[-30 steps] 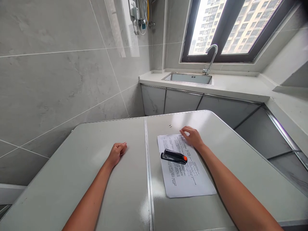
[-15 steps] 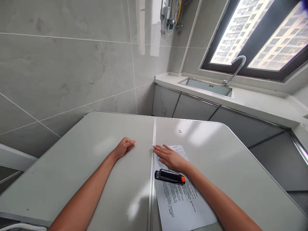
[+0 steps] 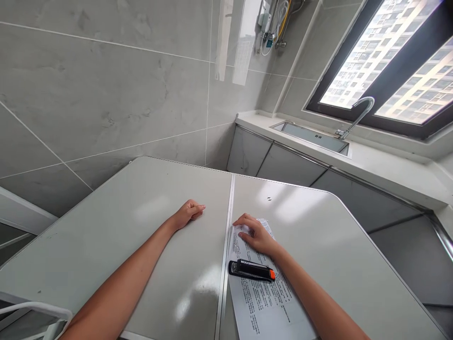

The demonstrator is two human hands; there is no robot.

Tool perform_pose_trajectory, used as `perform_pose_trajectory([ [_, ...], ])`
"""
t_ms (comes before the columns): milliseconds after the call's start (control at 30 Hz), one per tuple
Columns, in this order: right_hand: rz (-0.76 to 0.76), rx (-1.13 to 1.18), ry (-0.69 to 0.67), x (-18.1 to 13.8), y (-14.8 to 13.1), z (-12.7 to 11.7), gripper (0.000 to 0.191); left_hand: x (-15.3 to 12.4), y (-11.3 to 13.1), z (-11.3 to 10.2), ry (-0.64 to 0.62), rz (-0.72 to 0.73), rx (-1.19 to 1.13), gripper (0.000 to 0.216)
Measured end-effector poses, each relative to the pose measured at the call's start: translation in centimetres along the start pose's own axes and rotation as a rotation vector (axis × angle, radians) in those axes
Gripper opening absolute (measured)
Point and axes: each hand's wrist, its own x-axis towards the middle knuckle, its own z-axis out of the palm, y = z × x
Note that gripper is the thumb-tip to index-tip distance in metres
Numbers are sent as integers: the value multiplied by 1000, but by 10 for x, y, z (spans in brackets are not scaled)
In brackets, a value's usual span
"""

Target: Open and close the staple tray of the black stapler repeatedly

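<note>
On the left half of the table, my left hand [image 3: 190, 213] rests in a loose fist, with nothing showing in it. My right hand [image 3: 256, 233] lies over the far end of the printed sheets of paper [image 3: 271, 316], its fingers bent and the thumb apart from them. The fingertips touch down near the sheets' far left corner. Nearer to me, a black stapler [image 3: 252, 270] with an orange end lies crosswise on top of the paper, apart from both hands.
Two small dark staple-like bits [image 3: 269, 199] lie beyond the paper. A metal seam [image 3: 223, 278] divides the pale folding table [image 3: 170, 278]. Behind it are a counter with a sink [image 3: 311, 137], a faucet [image 3: 361, 115] and a tiled wall [image 3: 106, 94].
My right hand has gone from lying flat on the paper to arched, with bent fingers. The left hand keeps its fist. The view has tilted slightly.
</note>
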Motion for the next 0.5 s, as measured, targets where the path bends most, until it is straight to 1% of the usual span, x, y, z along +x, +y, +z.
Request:
perform_pose_trajectory([
  [67,-17,107,35,0,5,-4,20,0,0,0,5,3,-4,61],
  [133,-29,136,64,0,8,-6,22,0,0,0,7,4,-9,61],
  [167,-34,98,70,1,8,-5,26,0,0,0,7,4,-10,61],
  [233,-68,-53,44,1,4,-2,36,0,1,1,8,5,-6,61],
  [300,-162,-207,-70,1,-2,2,41,0,1,1,14,8,-4,60],
  [367,-270,-293,-246,1,-10,8,45,1,0,2,20,10,-10,60],
  [400,-301,-318,-322,2,-13,11,48,1,0,2,22,10,-14,60],
  [433,-310,-342,-377,4,-17,15,51,1,-1,2,25,13,-20,60],
  [500,-296,-391,-422,8,-21,21,57,1,-1,1,39,20,-37,60],
])
